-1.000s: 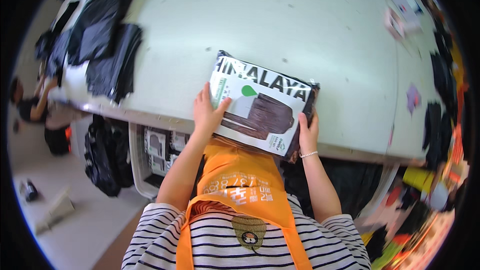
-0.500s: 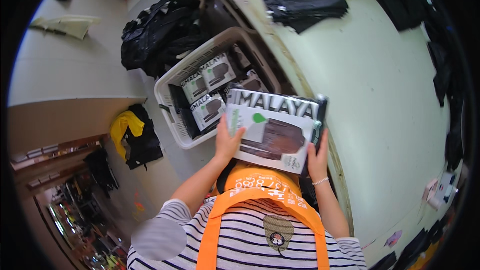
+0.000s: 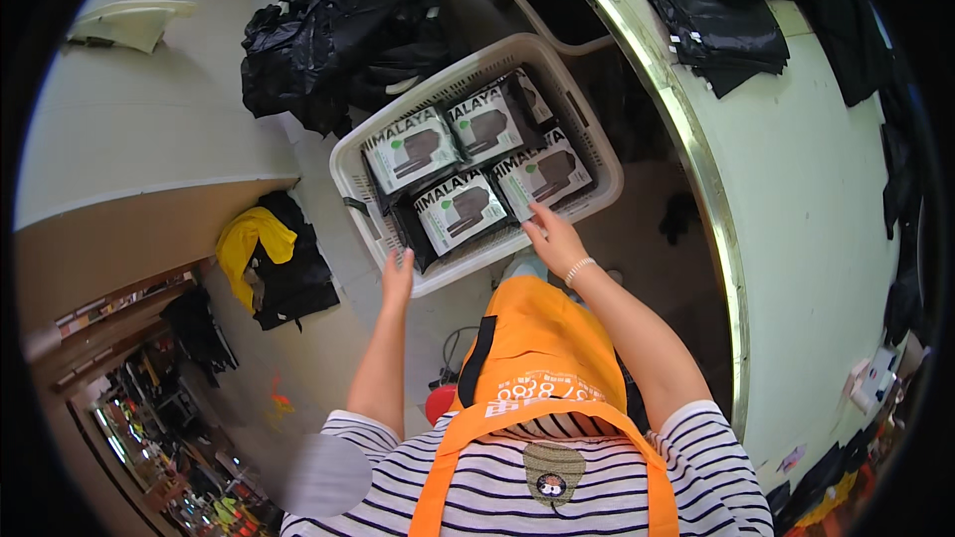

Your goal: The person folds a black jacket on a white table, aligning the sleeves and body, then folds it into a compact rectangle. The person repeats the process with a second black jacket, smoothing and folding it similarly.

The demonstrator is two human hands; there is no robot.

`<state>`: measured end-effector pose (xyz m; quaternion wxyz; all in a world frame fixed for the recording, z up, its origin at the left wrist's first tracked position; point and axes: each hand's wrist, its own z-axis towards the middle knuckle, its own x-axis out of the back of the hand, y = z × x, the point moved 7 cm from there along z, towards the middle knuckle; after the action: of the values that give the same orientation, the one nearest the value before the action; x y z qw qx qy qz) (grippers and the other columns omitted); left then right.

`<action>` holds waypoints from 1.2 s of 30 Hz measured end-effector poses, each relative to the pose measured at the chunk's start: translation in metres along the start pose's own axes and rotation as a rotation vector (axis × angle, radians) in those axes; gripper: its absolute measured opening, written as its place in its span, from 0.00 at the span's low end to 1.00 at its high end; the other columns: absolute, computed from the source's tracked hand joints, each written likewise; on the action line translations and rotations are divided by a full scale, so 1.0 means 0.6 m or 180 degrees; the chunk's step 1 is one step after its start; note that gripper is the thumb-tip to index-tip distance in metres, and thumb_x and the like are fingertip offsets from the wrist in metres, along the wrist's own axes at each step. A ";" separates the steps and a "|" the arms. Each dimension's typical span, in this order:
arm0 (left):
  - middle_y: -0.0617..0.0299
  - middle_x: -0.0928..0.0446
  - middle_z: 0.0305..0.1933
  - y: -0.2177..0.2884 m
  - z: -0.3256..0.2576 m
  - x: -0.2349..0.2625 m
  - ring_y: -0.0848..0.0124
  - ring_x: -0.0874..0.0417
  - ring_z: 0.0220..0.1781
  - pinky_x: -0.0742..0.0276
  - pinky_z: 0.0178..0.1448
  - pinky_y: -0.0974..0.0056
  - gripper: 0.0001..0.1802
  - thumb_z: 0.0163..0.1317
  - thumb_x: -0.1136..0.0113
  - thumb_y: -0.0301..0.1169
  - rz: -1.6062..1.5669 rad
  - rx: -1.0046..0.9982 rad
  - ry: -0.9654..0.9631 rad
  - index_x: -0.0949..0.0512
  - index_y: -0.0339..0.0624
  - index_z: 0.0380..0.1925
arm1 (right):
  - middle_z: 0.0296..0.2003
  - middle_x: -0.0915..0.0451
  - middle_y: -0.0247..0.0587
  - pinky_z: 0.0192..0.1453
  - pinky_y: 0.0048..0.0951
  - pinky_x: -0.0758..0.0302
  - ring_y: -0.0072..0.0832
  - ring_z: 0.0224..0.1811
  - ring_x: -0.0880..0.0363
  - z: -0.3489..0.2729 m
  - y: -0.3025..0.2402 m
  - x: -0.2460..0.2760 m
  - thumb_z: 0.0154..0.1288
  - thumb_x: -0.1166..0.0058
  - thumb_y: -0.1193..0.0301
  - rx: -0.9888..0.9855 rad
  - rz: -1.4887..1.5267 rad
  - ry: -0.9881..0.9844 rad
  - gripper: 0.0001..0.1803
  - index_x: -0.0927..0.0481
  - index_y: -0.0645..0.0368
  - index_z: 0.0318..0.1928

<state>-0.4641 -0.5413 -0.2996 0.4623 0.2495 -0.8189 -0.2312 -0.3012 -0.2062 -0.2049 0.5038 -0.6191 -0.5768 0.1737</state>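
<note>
Several flat packages with black-and-white printed fronts and a picture of a dark garment lie in a pale plastic basket [image 3: 346,171] before me. One package [image 3: 463,211] lies at the near left, another [image 3: 542,176] at the near right, and a third package [image 3: 410,147] behind on the left. My left hand [image 3: 398,280] is at the basket's near left corner, fingers stretched out, holding nothing. My right hand [image 3: 559,241] reaches over the near rim, fingers apart, their tips at the lower edge of the near right package; whether they touch it I cannot tell.
A heap of black garments [image 3: 338,40] sits beyond the basket. On the right runs a pale green table [image 3: 796,239] with a metal edge, carrying stacked black clothing [image 3: 716,30]. Yellow and black cloth [image 3: 259,249] lies on the floor at left.
The package I held in both hands is out of them; the basket now holds a fuller layer of packages. Both hands have moved apart and down to the basket's near side.
</note>
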 end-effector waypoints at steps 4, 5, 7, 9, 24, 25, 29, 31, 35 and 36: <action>0.46 0.24 0.54 -0.030 -0.034 -0.085 0.59 0.23 0.57 0.30 0.60 0.61 0.32 0.62 0.43 0.50 0.0029 0.0385 -0.0852 0.27 0.34 0.55 | 0.43 0.19 0.52 0.53 0.39 0.26 0.45 0.48 0.22 -0.145 0.196 -0.013 0.65 0.49 0.58 -0.1179 -0.0494 -0.0098 0.24 0.27 0.60 0.56; 0.46 0.22 0.52 -0.032 -0.036 -0.105 0.60 0.22 0.55 0.29 0.58 0.62 0.31 0.62 0.43 0.50 0.0122 0.0328 -0.1051 0.27 0.34 0.54 | 0.43 0.19 0.52 0.54 0.38 0.26 0.45 0.48 0.21 -0.188 0.228 -0.010 0.65 0.49 0.59 -0.1401 -0.0636 -0.0145 0.24 0.27 0.60 0.56; 0.48 0.21 0.49 -0.005 -0.032 -0.141 0.62 0.20 0.53 0.28 0.56 0.63 0.29 0.62 0.43 0.49 0.0394 0.0111 -0.1451 0.25 0.34 0.52 | 0.43 0.19 0.51 0.54 0.38 0.26 0.44 0.48 0.21 -0.269 0.285 0.006 0.65 0.49 0.59 -0.1881 -0.0642 -0.0027 0.22 0.25 0.60 0.54; 0.50 0.19 0.47 0.043 -0.035 -0.176 0.63 0.19 0.51 0.27 0.55 0.63 0.28 0.62 0.43 0.48 0.0781 -0.0241 -0.1863 0.23 0.34 0.49 | 0.43 0.18 0.50 0.54 0.37 0.26 0.43 0.48 0.21 -0.355 0.335 0.019 0.65 0.49 0.59 -0.2400 -0.0432 0.0242 0.22 0.25 0.60 0.53; 0.44 0.33 0.61 0.562 -0.415 -0.574 0.48 0.34 0.63 0.38 0.65 0.52 0.24 0.61 0.43 0.30 0.1529 -0.5752 -0.2116 0.32 0.34 0.57 | 0.36 0.17 0.48 0.46 0.37 0.24 0.41 0.40 0.19 -0.928 0.549 -0.348 0.63 0.48 0.59 -0.3624 0.2778 0.4214 0.16 0.20 0.57 0.43; 0.45 0.34 0.62 0.580 -0.533 -0.584 0.48 0.35 0.64 0.38 0.65 0.50 0.26 0.63 0.45 0.31 0.1420 -0.6315 -0.1750 0.34 0.36 0.60 | 0.34 0.17 0.47 0.42 0.37 0.23 0.39 0.37 0.18 -0.983 0.573 -0.407 0.63 0.48 0.60 -0.3785 0.3104 0.4536 0.16 0.20 0.59 0.43; 0.45 0.42 0.69 0.539 -0.820 -0.674 0.48 0.41 0.70 0.43 0.70 0.50 0.33 0.66 0.47 0.39 0.1410 -0.6459 -0.2056 0.42 0.38 0.67 | 0.24 0.21 0.40 0.18 0.27 0.29 0.27 0.18 0.23 -1.209 0.646 -0.591 0.65 0.53 0.69 -0.3741 0.5371 0.6808 0.09 0.22 0.59 0.39; 0.45 0.44 0.71 0.478 -0.913 -0.711 0.49 0.43 0.71 0.45 0.71 0.50 0.35 0.66 0.47 0.40 0.1716 -0.6631 -0.2326 0.45 0.38 0.68 | 0.21 0.23 0.38 0.15 0.26 0.30 0.26 0.14 0.26 -1.329 0.690 -0.667 0.65 0.55 0.72 -0.3391 0.5151 0.8106 0.08 0.22 0.58 0.36; 0.42 0.51 0.73 0.395 -0.969 -0.777 0.45 0.48 0.72 0.50 0.73 0.48 0.44 0.61 0.43 0.51 0.3310 -0.6593 -0.1658 0.49 0.46 0.71 | 0.32 0.20 0.35 0.21 0.24 0.26 0.24 0.24 0.20 -1.549 0.766 -0.750 0.68 0.52 0.68 -0.4132 0.5045 0.8569 0.10 0.21 0.54 0.45; 0.39 0.52 0.73 0.399 -0.976 -0.773 0.43 0.49 0.73 0.51 0.73 0.47 0.47 0.58 0.41 0.54 0.3360 -0.6417 -0.1773 0.50 0.49 0.71 | 0.35 0.20 0.35 0.23 0.26 0.24 0.27 0.28 0.17 -1.592 0.797 -0.772 0.68 0.53 0.68 -0.3900 0.5159 0.8918 0.13 0.24 0.53 0.51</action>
<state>0.2079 -0.1551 -0.1788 0.2942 -0.6600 -0.3400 -0.6019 0.5903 -0.9401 -0.3561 -0.0842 0.4832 -0.7199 0.4911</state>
